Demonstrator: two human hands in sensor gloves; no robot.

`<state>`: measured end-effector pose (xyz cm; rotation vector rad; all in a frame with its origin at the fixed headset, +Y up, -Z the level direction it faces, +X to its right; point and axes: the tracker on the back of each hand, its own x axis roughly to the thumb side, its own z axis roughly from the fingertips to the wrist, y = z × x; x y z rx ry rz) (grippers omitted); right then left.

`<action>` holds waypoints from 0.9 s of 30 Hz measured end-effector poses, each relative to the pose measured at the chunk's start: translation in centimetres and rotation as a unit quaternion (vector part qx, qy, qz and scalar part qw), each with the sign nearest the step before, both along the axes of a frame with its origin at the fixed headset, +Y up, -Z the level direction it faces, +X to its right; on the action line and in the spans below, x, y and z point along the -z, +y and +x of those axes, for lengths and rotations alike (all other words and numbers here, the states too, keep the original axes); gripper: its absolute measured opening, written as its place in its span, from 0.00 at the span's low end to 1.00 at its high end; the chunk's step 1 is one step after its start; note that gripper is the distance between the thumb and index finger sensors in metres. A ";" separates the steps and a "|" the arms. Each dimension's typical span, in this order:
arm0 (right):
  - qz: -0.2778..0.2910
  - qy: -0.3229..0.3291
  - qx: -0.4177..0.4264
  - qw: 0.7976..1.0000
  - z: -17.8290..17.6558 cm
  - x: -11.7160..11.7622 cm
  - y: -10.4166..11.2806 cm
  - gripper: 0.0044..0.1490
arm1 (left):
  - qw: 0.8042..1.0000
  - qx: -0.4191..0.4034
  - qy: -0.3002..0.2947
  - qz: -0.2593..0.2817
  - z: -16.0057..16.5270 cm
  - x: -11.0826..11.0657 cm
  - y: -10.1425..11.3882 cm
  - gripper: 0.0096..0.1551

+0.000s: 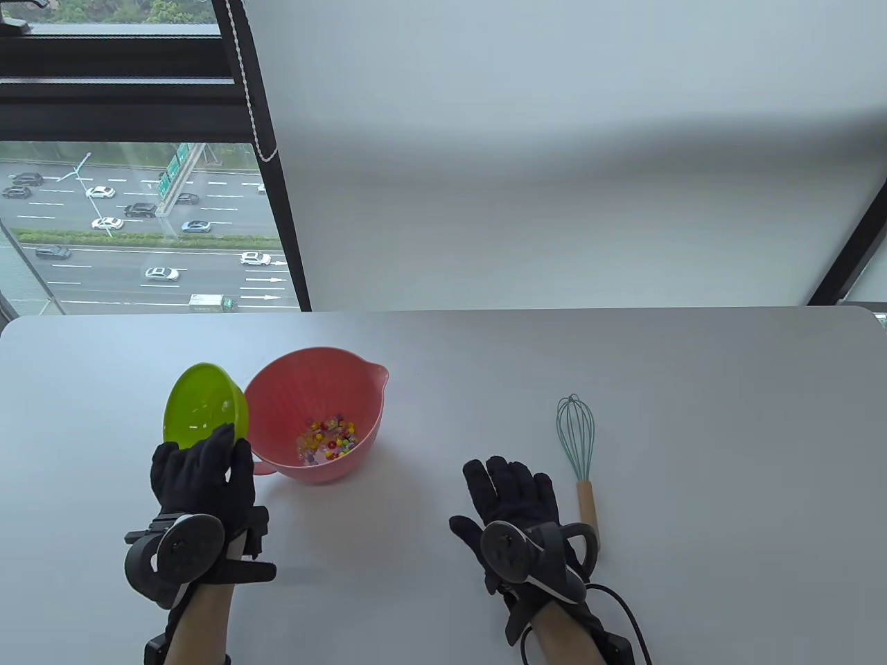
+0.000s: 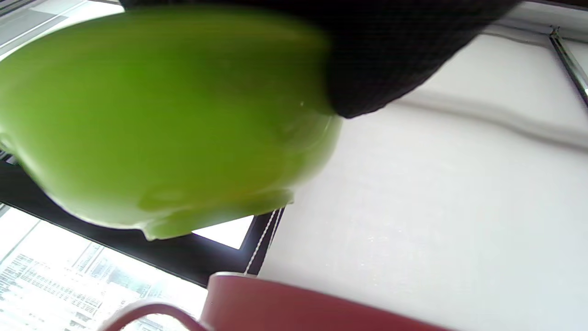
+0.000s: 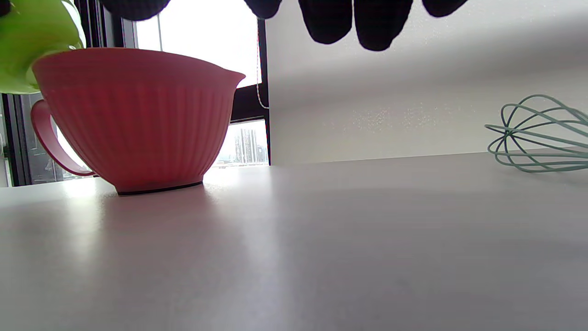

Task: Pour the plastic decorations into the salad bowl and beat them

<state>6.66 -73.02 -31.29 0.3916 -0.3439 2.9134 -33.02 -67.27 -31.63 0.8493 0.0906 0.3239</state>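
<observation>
Over the ribbed pink plastic salad bowl [image 1: 315, 422], a glossy lime-green bowl [image 1: 205, 413] is tipped and gripped by the left hand [image 1: 202, 478]; small multicoloured plastic beads [image 1: 327, 438] are heaped inside, while the right hand [image 1: 513, 495] is laid flat, fingers straight, holding nothing.

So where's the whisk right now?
In the table view, the whisk lies flat on the table's right side, just right of the right hand, far from the pink bowl.

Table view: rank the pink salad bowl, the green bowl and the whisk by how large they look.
1. Pink salad bowl, widest.
2. Whisk, long but thin.
3. Green bowl, tilted, partly hidden by the left hand; its place against the whisk is unsure.
</observation>
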 end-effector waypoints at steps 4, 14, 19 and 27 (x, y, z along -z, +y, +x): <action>-0.007 -0.003 0.001 1.000 0.3 0.2 -0.1 0.50 | 0.995 0.012 0.053 -0.088 -1.4 1.1 -1.2 0.22; -0.013 -0.005 0.004 1.000 0.4 0.3 -0.1 0.50 | 0.957 -0.009 0.097 -0.275 -2.8 3.4 -4.3 0.23; -0.016 -0.006 0.005 1.000 0.5 0.3 -0.1 0.50 | 0.942 0.008 0.099 -0.321 -2.6 4.1 -5.1 0.23; -0.020 -0.007 0.004 1.000 0.5 0.4 -0.2 0.49 | 0.903 0.004 0.069 -0.425 -2.1 5.1 -6.9 0.27</action>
